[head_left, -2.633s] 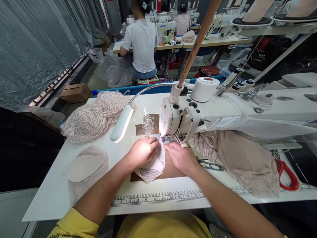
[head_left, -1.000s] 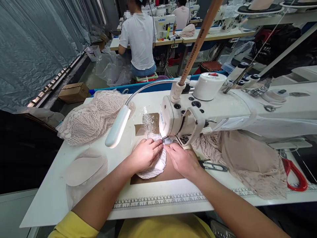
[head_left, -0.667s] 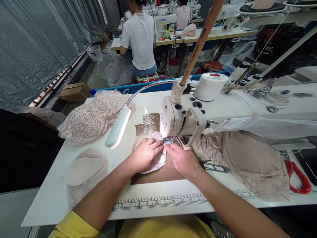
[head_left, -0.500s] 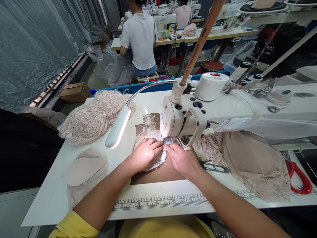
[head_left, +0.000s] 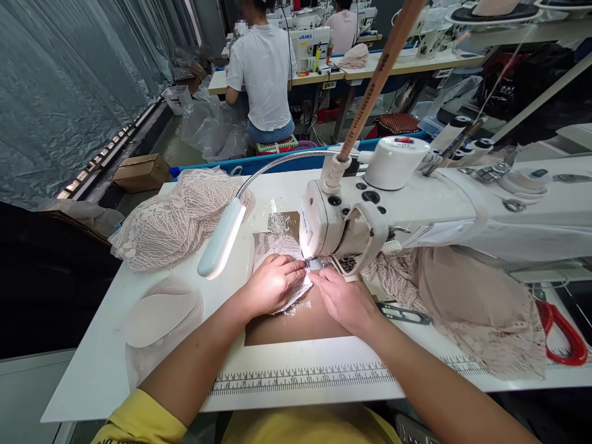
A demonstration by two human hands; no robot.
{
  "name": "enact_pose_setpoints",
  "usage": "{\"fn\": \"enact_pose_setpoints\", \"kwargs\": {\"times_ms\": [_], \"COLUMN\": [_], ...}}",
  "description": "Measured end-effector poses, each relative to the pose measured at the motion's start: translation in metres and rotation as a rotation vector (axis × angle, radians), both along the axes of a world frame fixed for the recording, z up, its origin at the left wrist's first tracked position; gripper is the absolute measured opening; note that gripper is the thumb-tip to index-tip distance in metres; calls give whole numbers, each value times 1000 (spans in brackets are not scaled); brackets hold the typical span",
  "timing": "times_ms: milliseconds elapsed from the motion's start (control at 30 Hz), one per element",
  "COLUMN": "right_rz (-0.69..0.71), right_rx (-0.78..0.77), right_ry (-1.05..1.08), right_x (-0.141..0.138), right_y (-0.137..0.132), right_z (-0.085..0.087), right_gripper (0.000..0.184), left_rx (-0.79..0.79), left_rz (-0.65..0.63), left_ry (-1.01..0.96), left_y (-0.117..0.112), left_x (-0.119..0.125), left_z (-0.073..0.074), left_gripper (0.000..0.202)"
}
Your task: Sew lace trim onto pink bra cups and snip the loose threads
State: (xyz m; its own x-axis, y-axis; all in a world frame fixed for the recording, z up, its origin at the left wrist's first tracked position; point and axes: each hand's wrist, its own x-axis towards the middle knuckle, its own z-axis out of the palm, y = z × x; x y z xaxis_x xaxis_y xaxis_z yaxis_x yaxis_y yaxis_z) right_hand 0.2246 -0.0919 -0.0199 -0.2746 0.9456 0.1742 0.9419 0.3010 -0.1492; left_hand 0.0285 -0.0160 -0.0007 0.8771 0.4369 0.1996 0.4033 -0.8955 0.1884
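Observation:
A piece of pale pink lace fabric [head_left: 274, 244] lies under the head of the white sewing machine [head_left: 319, 213]. My left hand [head_left: 274, 282] rests over it, fingers close together and bent, their tips at the left of the presser foot [head_left: 315, 264]. On the foot's near side, my right hand [head_left: 345, 298] has thumb and forefinger closed at the fabric's edge. The fabric between the fingers is mostly hidden. Beneath both hands is a brown plate [head_left: 296, 330] set in the white table [head_left: 185, 376].
Bundled lace [head_left: 171, 216] and a beige cut pad piece [head_left: 155, 317] lie left. A lamp [head_left: 222, 240] hangs nearby. To the right are thread snips [head_left: 404, 313], beige lace cups [head_left: 476, 302] and red-handled scissors [head_left: 562, 333]. A person [head_left: 263, 74] sits at another machine beyond.
The lace has shifted away from me under the machine head, and less of its near edge shows below my left hand. My left hand has moved slightly forward; my right stays nearly in place.

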Motion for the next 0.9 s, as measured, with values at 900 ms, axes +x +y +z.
{"fn": "enact_pose_setpoints", "kwargs": {"times_ms": [900], "right_rz": [-36], "right_rx": [9], "right_ry": [53], "right_x": [-1], "right_y": [0], "right_z": [3], "right_gripper": [38], "left_rx": [-45], "left_rz": [-44], "left_ry": [-44], "left_y": [-6], "left_x": [-9], "left_z": [1], "left_gripper": [35]}}
